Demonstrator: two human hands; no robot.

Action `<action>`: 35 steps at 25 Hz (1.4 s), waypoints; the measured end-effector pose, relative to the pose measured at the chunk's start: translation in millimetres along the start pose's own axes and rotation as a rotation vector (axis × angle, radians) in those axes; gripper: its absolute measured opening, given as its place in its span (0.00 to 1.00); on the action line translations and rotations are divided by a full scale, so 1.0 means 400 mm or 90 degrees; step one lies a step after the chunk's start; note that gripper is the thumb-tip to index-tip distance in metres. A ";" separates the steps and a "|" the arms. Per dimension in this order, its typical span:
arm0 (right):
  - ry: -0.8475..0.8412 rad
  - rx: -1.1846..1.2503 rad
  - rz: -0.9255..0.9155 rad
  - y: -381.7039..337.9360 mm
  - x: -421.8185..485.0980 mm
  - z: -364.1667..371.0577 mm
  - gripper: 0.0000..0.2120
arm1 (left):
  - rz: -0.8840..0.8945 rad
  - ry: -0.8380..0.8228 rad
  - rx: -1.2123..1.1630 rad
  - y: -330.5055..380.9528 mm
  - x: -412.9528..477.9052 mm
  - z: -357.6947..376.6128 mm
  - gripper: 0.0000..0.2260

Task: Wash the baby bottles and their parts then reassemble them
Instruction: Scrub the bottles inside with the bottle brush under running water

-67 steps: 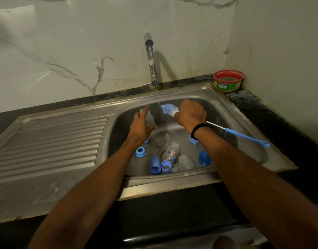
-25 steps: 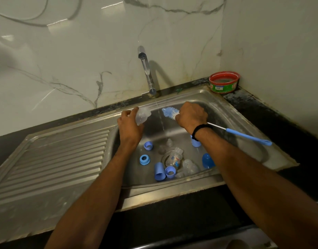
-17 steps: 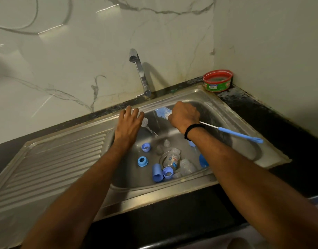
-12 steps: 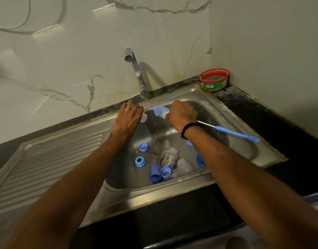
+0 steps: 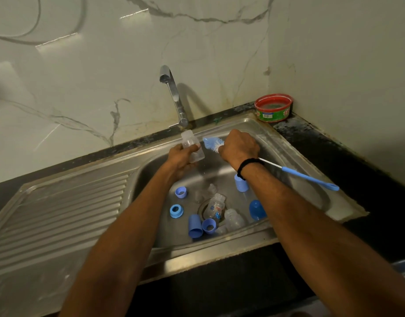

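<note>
My left hand (image 5: 181, 157) grips a clear baby bottle (image 5: 192, 145) over the back of the sink, its open neck pointing up and away. My right hand (image 5: 239, 148) grips the wire stem of a blue bottle brush (image 5: 213, 144); the bristle head sits just right of the bottle and the blue handle (image 5: 309, 178) trails over the sink's right rim. On the basin floor lie two more clear bottles (image 5: 216, 205) (image 5: 233, 220), clear teats (image 5: 211, 189), blue collar rings (image 5: 176, 210) (image 5: 181, 192) and blue caps (image 5: 194, 226) (image 5: 256, 209) (image 5: 241, 183).
The steel sink (image 5: 288, 156) has a ribbed drainboard (image 5: 59, 202) on its left. A chrome tap (image 5: 174, 97) rises at the back rim. A red and green tub (image 5: 273, 107) stands in the back right corner on the dark counter. Marble wall behind.
My left hand turned the clear bottle from a downward tilt to neck-up, and it now shows above my fingers. The water stream seen earlier is not visible now. My right hand stayed put.
</note>
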State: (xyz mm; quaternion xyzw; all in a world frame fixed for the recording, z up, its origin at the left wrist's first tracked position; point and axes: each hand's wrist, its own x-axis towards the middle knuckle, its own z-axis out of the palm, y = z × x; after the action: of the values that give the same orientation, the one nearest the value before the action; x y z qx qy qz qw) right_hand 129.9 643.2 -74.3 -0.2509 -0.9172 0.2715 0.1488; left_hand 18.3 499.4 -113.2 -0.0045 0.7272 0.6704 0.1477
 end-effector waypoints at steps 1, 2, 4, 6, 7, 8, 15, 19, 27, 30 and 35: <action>0.002 0.000 -0.001 0.000 0.001 0.001 0.13 | -0.003 -0.009 -0.046 0.004 0.000 0.003 0.23; 0.002 0.000 -0.002 0.000 0.001 0.003 0.13 | -0.003 -0.014 -0.092 0.006 0.006 0.002 0.23; 0.002 -0.004 -0.001 0.002 0.004 0.005 0.12 | 0.002 -0.026 -0.178 0.013 0.012 0.000 0.22; 0.002 -0.008 0.002 0.004 0.007 0.006 0.12 | -0.013 -0.034 -0.261 0.018 0.018 -0.003 0.22; 0.003 -0.010 0.003 0.005 0.008 0.006 0.12 | -0.029 -0.038 -0.299 0.020 0.017 -0.001 0.21; 0.003 -0.013 0.002 0.005 0.008 0.006 0.12 | -0.049 -0.039 -0.335 0.021 0.015 0.001 0.21; 0.007 -0.025 0.007 0.002 0.011 0.009 0.12 | -0.170 -0.076 -0.286 0.026 0.011 -0.009 0.24; 0.007 -0.022 0.010 0.005 0.013 0.008 0.11 | -0.167 -0.101 -0.140 0.048 -0.013 -0.032 0.16; 0.007 -0.014 0.010 0.004 0.011 0.004 0.10 | -0.028 -0.062 0.133 0.039 -0.014 -0.103 0.16; 0.009 -0.012 0.010 0.004 0.010 0.002 0.11 | 0.018 -0.040 0.169 0.031 -0.001 -0.112 0.19; 0.007 -0.014 0.006 -0.001 0.005 0.003 0.11 | 0.126 0.006 0.352 0.022 0.006 -0.096 0.22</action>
State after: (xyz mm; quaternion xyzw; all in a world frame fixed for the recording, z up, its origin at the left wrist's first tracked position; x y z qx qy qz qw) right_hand 127.7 643.6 -74.8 -0.2584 -0.9180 0.2609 0.1500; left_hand 6.3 463.3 -102.8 0.1035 0.8799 0.4578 0.0740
